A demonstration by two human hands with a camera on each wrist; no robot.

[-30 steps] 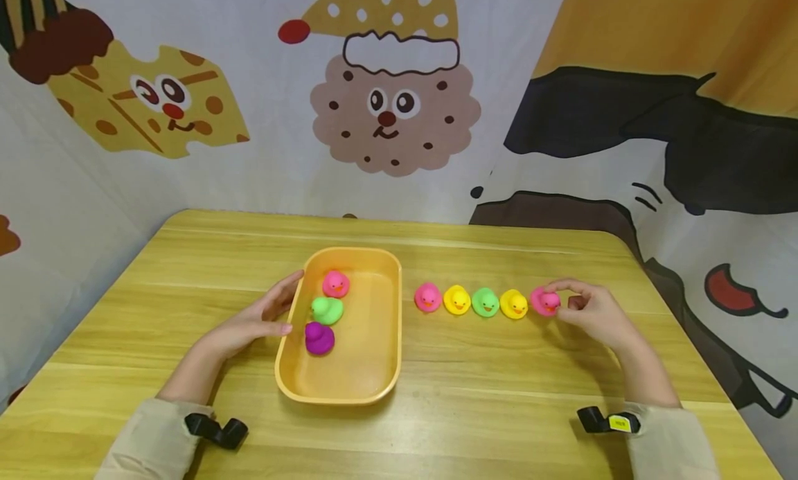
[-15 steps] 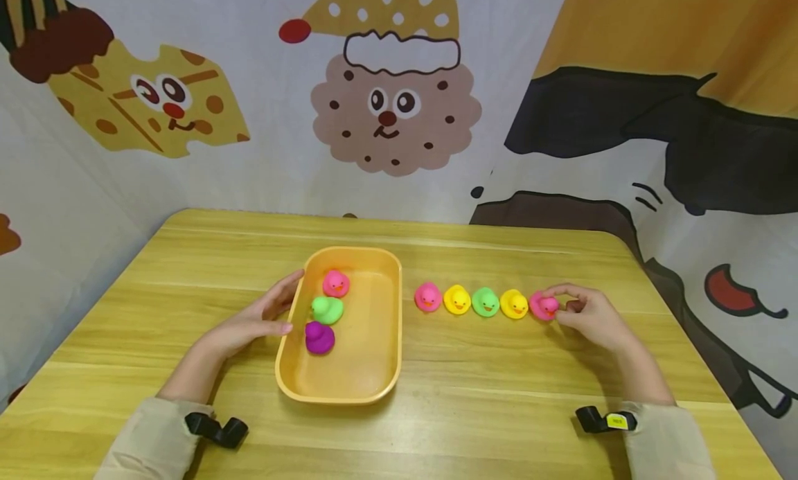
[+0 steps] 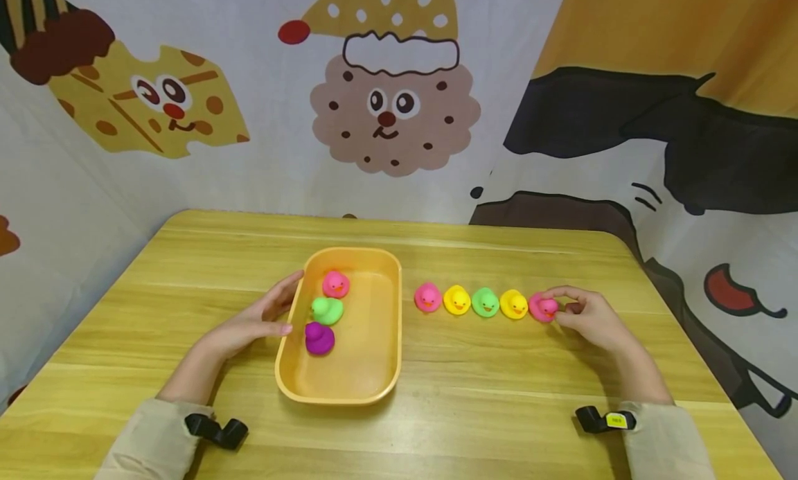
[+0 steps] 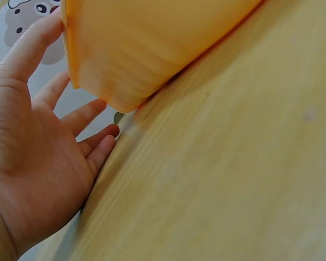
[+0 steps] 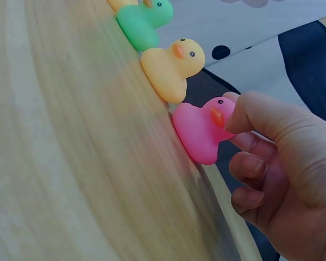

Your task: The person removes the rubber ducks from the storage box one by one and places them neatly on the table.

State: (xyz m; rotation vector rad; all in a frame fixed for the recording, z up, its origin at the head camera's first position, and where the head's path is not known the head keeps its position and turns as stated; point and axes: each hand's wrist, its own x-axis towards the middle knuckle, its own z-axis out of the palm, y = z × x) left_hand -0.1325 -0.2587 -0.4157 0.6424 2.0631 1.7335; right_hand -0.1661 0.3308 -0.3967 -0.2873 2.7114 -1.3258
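Orange tray [image 3: 368,348] as landmark: the left hand [image 3: 264,314] rests with loose, uncurled fingers against its left rim, while the right hand [image 3: 586,314] pinches the end pink duck [image 3: 541,308] by its head on the tabletop [image 3: 499,404], right of the tray and farthest from it in a row of five. My worry: a shove toward the tray, or a twist on letting go, could knock that duck into the yellow duck [image 3: 514,305] just beside it, bending the line. A careless left-hand push could send the tray into the nearest pink duck [image 3: 428,298].
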